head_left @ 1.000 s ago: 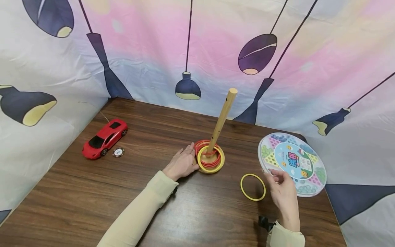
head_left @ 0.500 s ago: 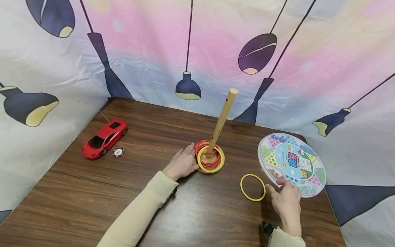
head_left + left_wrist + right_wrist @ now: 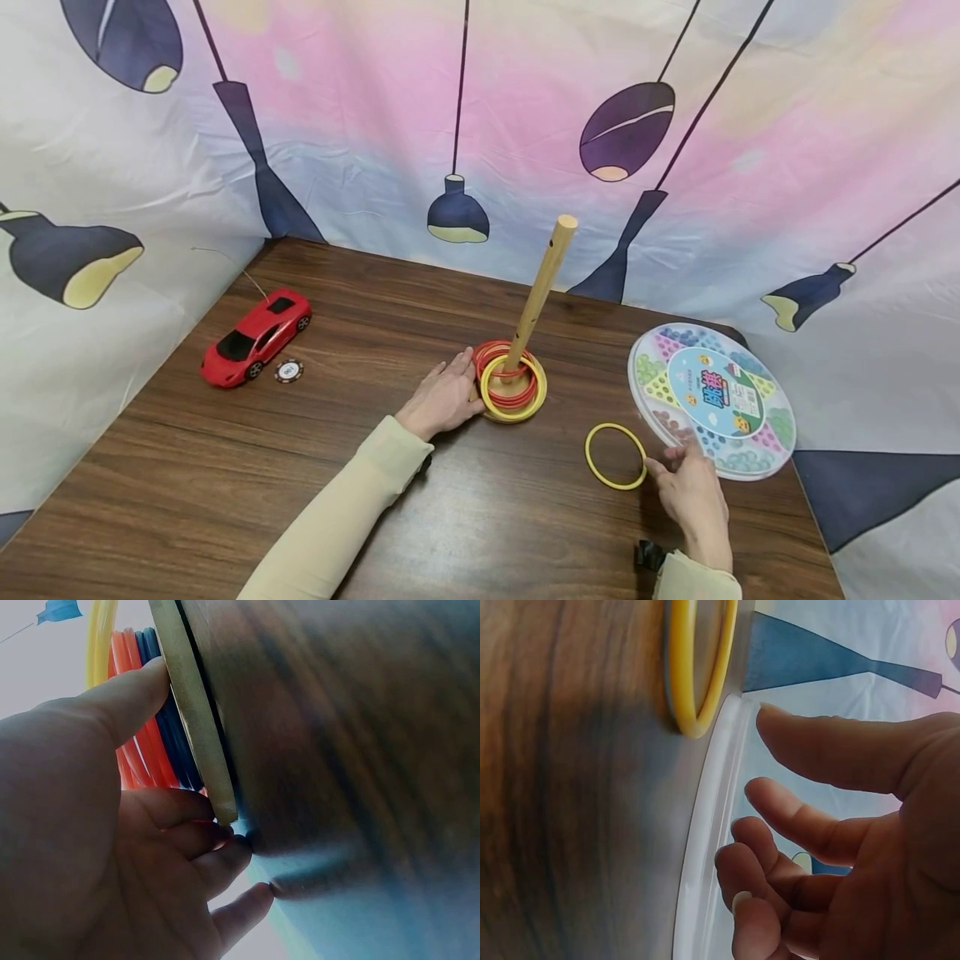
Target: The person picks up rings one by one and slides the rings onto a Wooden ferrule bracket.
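Right hand (image 3: 693,492), fingers loosely spread, is held just right of the loose yellow ring (image 3: 616,455) flat on the table, while left hand (image 3: 444,398), farther left, is pressed against the peg base (image 3: 513,410).

A dark wooden table (image 3: 225,467) stands against pastel lamp-printed cloth (image 3: 360,117), seemingly draped as walls.

Too small to read: print on round black-and-white token (image 3: 288,370) near table's left edge. Blurred in left wrist view: brown wooden tabletop (image 3: 360,750).
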`<action>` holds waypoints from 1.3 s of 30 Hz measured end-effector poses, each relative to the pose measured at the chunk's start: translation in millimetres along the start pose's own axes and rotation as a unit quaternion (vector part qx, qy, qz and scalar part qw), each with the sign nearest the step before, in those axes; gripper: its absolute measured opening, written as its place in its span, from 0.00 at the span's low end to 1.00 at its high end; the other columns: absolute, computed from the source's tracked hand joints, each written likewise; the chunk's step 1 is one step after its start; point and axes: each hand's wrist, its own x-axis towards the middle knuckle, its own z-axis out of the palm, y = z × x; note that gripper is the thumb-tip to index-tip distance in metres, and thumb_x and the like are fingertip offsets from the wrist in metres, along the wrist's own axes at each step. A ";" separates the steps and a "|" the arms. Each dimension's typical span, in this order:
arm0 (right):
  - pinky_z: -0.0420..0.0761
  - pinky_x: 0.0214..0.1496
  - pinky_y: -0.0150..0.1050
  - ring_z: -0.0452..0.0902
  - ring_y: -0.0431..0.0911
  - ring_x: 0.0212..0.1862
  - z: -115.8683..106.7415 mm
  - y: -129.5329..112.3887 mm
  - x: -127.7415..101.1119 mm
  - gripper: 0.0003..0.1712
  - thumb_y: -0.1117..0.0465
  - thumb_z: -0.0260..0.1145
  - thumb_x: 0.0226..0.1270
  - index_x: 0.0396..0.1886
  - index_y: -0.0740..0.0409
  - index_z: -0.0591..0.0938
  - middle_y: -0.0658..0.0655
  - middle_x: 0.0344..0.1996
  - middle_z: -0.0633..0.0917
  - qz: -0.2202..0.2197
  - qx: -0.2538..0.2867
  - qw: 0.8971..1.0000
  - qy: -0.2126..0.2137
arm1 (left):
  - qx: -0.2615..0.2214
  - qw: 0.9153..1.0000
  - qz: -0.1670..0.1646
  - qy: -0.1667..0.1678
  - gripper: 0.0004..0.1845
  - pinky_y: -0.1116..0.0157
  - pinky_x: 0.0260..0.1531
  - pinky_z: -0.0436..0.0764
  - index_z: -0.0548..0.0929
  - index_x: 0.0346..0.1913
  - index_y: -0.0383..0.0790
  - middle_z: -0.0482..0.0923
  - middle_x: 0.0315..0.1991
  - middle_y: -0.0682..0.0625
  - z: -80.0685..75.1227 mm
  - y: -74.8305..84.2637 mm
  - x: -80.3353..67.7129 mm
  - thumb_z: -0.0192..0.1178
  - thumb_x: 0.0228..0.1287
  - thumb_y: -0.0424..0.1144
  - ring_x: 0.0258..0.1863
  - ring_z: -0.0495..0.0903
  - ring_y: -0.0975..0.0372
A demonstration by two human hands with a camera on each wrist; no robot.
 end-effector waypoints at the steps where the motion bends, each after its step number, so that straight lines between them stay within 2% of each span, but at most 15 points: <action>1: 0.73 0.42 0.56 0.74 0.59 0.44 0.1 0.6 0.6 0.26 0.49 0.65 0.66 0.50 0.66 0.72 0.67 0.42 0.76 0.001 -0.001 1.000 -0.003 | 0.000 1.000 0.000 0.000 0.38 0.50 0.68 0.59 0.68 0.67 0.25 0.54 0.73 0.36 0.0 0.0 0.1 0.59 0.66 0.53 0.73 0.55 0.50; 7: 0.73 0.39 0.54 0.75 0.56 0.39 1.8 2.7 1.2 0.25 0.49 0.65 0.67 0.50 0.65 0.72 0.64 0.39 0.77 -0.004 -0.003 1.000 -0.013 | 0.002 1.000 0.001 -0.002 0.38 0.50 0.69 0.59 0.67 0.68 0.26 0.54 0.74 0.36 -0.3 0.1 -0.3 0.59 0.67 0.54 0.73 0.55 0.51; 12: 0.73 0.40 0.53 0.75 0.55 0.40 5.4 2.8 0.4 0.27 0.47 0.66 0.66 0.51 0.66 0.73 0.64 0.41 0.77 0.005 0.003 1.000 -0.022 | 0.000 1.000 0.003 0.001 0.38 0.50 0.68 0.60 0.68 0.67 0.25 0.55 0.73 0.36 0.4 -0.6 -0.1 0.59 0.67 0.53 0.73 0.55 0.50; 27: 0.73 0.40 0.53 0.75 0.54 0.37 12.8 3.2 4.9 0.27 0.47 0.66 0.66 0.49 0.66 0.74 0.60 0.35 0.78 0.009 -0.005 0.999 -0.041 | 0.008 1.000 -0.001 -0.004 0.38 0.51 0.69 0.59 0.67 0.68 0.27 0.54 0.74 0.37 0.2 -0.8 0.4 0.58 0.68 0.54 0.73 0.55 0.51; 31: 0.73 0.42 0.55 0.76 0.55 0.39 13.0 2.2 5.7 0.29 0.43 0.63 0.67 0.48 0.66 0.75 0.61 0.36 0.80 0.004 -0.006 0.999 -0.043 | 0.009 1.000 -0.003 -0.007 0.38 0.51 0.69 0.58 0.67 0.69 0.27 0.53 0.74 0.37 0.0 -1.0 0.4 0.57 0.68 0.55 0.73 0.54 0.51; 35: 0.74 0.44 0.56 0.77 0.57 0.41 12.8 0.0 6.9 0.36 0.34 0.55 0.68 0.47 0.66 0.75 0.62 0.37 0.81 0.003 -0.007 0.999 -0.044 | 0.011 1.000 -0.004 -0.009 0.38 0.51 0.69 0.58 0.67 0.69 0.28 0.52 0.74 0.38 -0.4 -0.8 0.4 0.57 0.68 0.55 0.74 0.54 0.51; 39: 0.74 0.42 0.53 0.76 0.56 0.39 13.7 -3.4 8.2 0.40 0.30 0.57 0.64 0.48 0.66 0.75 0.62 0.37 0.81 0.008 -0.009 0.999 -0.053 | 0.008 1.000 -0.003 -0.010 0.38 0.50 0.69 0.59 0.67 0.68 0.27 0.53 0.74 0.37 -0.9 -0.3 0.2 0.57 0.68 0.55 0.73 0.54 0.51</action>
